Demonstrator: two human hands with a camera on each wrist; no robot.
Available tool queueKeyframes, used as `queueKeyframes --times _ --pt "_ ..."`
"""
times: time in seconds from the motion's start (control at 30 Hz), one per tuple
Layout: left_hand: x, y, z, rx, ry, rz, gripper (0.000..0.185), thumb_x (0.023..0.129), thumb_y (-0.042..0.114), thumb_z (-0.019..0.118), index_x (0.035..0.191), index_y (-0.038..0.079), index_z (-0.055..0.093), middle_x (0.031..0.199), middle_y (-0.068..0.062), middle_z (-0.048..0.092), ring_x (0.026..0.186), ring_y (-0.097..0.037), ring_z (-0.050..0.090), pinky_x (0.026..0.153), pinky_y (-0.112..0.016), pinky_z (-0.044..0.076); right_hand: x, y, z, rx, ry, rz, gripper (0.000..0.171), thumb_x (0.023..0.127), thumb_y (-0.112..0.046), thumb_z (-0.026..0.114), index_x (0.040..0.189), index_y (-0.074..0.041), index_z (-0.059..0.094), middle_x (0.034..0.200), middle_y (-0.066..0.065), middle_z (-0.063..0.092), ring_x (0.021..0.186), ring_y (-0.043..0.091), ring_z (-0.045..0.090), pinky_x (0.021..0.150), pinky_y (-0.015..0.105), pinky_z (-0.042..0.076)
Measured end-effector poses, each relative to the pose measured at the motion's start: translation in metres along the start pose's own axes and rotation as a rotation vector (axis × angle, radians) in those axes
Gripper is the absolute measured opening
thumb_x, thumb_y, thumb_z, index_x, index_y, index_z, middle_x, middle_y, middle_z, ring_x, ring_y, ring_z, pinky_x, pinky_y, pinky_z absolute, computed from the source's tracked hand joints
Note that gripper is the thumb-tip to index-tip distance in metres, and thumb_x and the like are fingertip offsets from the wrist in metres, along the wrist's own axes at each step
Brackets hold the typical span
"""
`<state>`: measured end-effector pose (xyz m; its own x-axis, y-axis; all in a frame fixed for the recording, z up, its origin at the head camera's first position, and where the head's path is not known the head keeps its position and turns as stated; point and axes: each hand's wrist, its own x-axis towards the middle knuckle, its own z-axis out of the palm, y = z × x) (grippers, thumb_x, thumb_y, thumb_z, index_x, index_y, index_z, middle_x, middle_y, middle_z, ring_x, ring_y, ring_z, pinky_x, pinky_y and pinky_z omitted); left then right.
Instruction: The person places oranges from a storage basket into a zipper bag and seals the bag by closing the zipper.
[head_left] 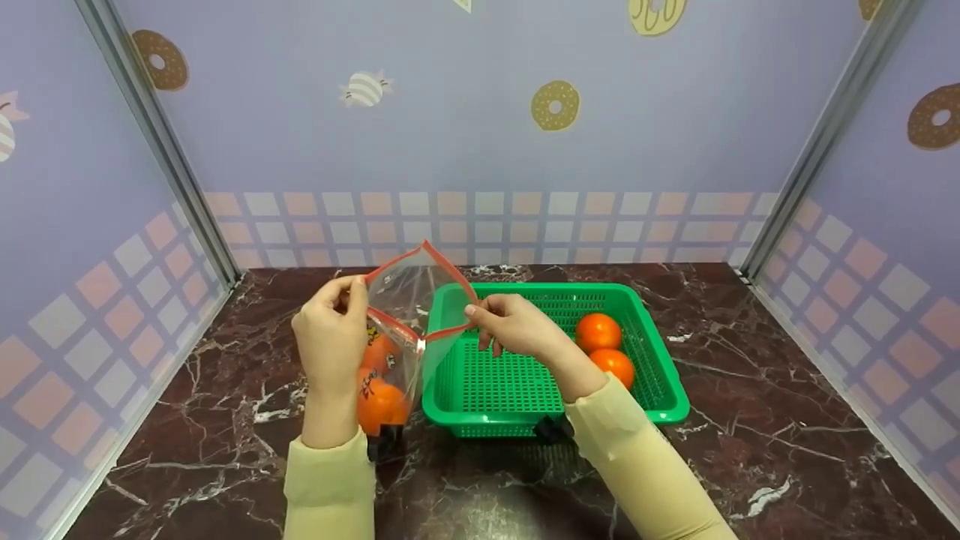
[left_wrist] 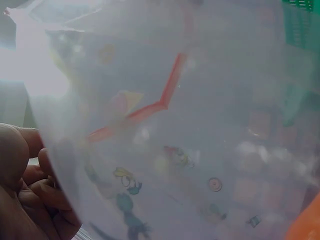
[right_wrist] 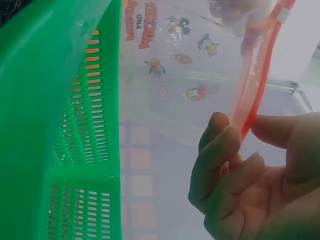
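A clear zip bag with a red zip edge and small cartoon prints hangs over the table, its mouth spread wide in a diamond shape. My left hand pinches the left side of the rim between thumb and fingers. On the opposite side my right hand pinches the red edge, with the other fingers curled below, as the right wrist view shows. A white slider sits on the zip. Round orange fruits show through the printed film low in the bag's outline, partly hidden by my left hand.
A green plastic basket with slotted walls stands behind and right of the bag. Two orange fruits lie at its right side, one partly behind my right forearm. Patterned panels enclose the dark marbled tabletop at the back and sides.
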<state>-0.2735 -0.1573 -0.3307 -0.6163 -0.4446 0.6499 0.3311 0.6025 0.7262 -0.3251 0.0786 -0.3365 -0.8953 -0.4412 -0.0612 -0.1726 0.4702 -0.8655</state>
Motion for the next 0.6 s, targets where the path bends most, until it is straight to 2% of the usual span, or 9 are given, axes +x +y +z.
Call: queueKeyframes --times 0.27,0.43,0.6 --pt "0.001 0.001 0.0 0.007 -0.021 -0.015 0.018 0.099 0.015 0.067 0.096 0.003 0.08 0.067 -0.011 0.065 0.05 -0.001 0.04 0.054 -0.019 0.033 -0.02 0.01 -0.009 0.0 0.074 -0.023 0.029 0.106 -0.039 0.056 0.113 -0.014 0.069 0.091 0.007 0.072 0.07 0.017 0.064 0.063 0.028 0.049" --pt "0.001 0.001 0.001 0.004 -0.025 -0.006 0.017 0.099 0.015 0.068 0.096 0.003 0.08 0.068 -0.011 0.066 0.05 0.0 0.04 0.053 -0.018 0.033 -0.033 0.021 -0.017 0.01 0.113 -0.041 0.026 0.106 -0.033 0.058 0.118 -0.013 0.068 0.103 0.011 0.073 0.08 0.017 0.065 0.066 0.029 0.05" --pt "0.0 0.001 0.001 0.008 -0.022 0.002 0.017 0.099 0.014 0.068 0.095 0.003 0.08 0.068 -0.012 0.067 0.05 0.0 0.04 0.053 -0.017 0.033 -0.042 0.033 -0.026 -0.027 0.105 -0.093 0.026 0.105 -0.03 0.06 0.124 -0.014 0.068 0.114 0.011 0.071 0.092 0.019 0.065 0.075 0.036 0.055"
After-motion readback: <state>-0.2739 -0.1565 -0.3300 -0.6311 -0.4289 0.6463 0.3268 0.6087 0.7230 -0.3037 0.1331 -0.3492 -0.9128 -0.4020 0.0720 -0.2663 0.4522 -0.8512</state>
